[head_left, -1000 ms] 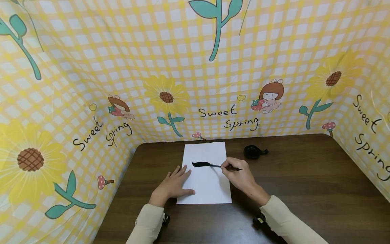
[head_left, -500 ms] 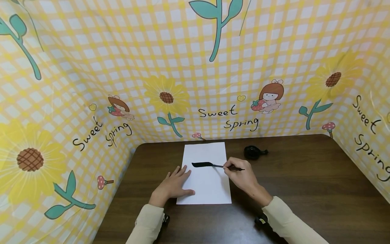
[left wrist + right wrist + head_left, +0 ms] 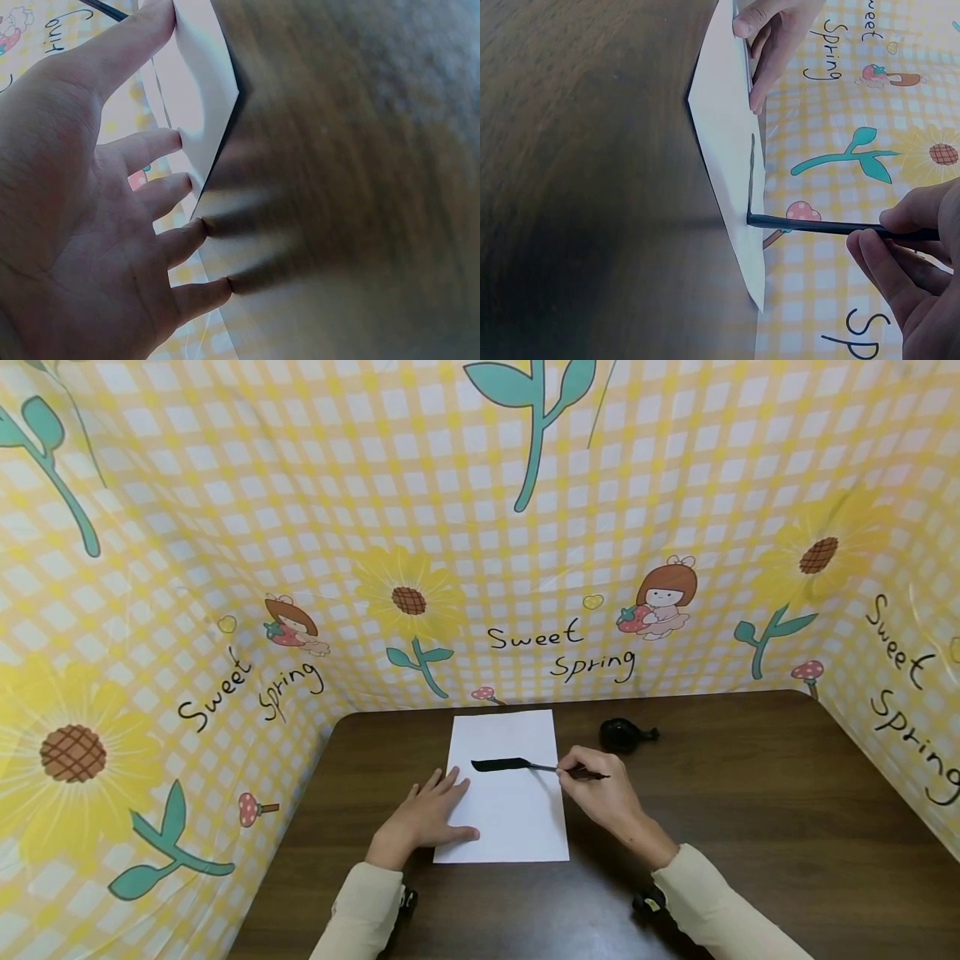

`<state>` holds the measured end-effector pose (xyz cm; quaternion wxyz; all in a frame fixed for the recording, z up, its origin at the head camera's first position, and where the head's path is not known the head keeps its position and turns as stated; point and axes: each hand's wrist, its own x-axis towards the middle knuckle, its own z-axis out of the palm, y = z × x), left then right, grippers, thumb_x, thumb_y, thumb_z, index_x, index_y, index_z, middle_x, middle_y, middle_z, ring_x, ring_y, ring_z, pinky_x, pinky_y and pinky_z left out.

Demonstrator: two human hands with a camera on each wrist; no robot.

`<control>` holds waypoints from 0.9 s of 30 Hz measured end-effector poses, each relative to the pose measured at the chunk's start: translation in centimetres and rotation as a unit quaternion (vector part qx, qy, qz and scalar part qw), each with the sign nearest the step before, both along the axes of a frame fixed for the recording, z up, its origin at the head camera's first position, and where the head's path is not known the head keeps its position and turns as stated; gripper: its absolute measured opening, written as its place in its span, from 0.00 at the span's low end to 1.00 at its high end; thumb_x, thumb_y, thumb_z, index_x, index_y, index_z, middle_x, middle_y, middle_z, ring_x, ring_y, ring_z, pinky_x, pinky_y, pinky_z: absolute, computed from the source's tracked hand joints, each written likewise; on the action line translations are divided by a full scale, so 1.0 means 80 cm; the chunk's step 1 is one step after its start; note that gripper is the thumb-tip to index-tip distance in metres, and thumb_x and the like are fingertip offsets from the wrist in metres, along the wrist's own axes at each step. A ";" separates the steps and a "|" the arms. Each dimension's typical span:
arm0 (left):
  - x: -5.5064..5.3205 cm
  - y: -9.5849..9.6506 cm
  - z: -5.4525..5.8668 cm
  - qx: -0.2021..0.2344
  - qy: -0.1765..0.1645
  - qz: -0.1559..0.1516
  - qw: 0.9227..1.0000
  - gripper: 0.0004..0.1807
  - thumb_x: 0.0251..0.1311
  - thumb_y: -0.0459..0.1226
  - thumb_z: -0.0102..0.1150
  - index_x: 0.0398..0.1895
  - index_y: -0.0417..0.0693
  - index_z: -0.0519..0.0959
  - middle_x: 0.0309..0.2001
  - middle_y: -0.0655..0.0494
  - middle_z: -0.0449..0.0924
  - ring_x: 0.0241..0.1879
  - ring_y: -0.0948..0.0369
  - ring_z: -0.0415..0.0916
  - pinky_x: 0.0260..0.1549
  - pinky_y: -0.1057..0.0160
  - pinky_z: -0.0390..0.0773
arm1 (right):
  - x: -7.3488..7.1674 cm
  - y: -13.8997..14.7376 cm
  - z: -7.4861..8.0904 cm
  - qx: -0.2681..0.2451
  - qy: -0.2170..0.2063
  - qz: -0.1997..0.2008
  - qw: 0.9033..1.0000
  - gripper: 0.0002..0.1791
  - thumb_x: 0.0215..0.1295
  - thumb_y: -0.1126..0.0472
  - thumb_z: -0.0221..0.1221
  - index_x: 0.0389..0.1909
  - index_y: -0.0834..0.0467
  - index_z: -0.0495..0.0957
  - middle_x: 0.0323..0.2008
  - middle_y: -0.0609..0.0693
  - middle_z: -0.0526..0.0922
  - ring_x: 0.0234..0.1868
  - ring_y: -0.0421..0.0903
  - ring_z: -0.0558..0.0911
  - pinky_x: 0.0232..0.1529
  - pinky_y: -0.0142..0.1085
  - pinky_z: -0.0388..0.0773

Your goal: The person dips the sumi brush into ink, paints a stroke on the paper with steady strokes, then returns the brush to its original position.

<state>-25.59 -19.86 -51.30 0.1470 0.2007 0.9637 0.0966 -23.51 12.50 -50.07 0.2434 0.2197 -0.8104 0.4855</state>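
A sheet of white paper (image 3: 517,827) lies on the dark wooden table, with a broad black stroke (image 3: 497,765) running across its upper half. My right hand (image 3: 603,789) pinches a slim dark paintbrush (image 3: 817,226) between thumb and fingers, just off the sheet's right edge. The brush's tip meets the right end of the stroke. On the paper's left side rests my left hand (image 3: 427,814), its fingers spread and straight. In the left wrist view, the fingertips (image 3: 196,227) of that hand press down at the sheet's edge and on the wood beside it.
Behind my right hand lies a glossy black round-bodied object (image 3: 618,735) with a narrow neck pointing right. A yellow checked cloth (image 3: 525,568) with printed flowers hangs around the table's back and sides. Bare wood (image 3: 750,810) stretches to the right.
My right hand has slid a little to the right with the paintbrush, and the black stroke has grown longer that way. The left hand has stayed in place.
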 end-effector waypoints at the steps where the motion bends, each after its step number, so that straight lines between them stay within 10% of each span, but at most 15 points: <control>1: 0.000 0.000 -0.001 0.001 0.001 0.000 1.000 0.54 0.63 0.68 0.65 0.86 0.55 0.60 0.88 0.50 0.49 0.87 0.41 0.43 0.79 0.28 0.51 | 0.000 0.001 0.000 0.000 0.000 0.000 1.000 0.15 0.60 0.77 0.68 0.27 0.51 0.85 0.31 0.49 0.91 0.30 0.36 0.86 0.32 0.27 0.82; 27: -0.003 -0.001 -0.007 -0.002 0.004 0.000 1.000 0.54 0.63 0.69 0.64 0.86 0.55 0.59 0.88 0.50 0.49 0.87 0.41 0.43 0.78 0.27 0.51 | 0.002 0.011 0.001 -0.002 -0.013 -0.002 1.000 0.14 0.62 0.75 0.70 0.27 0.52 0.85 0.32 0.53 0.91 0.32 0.40 0.88 0.33 0.31 0.85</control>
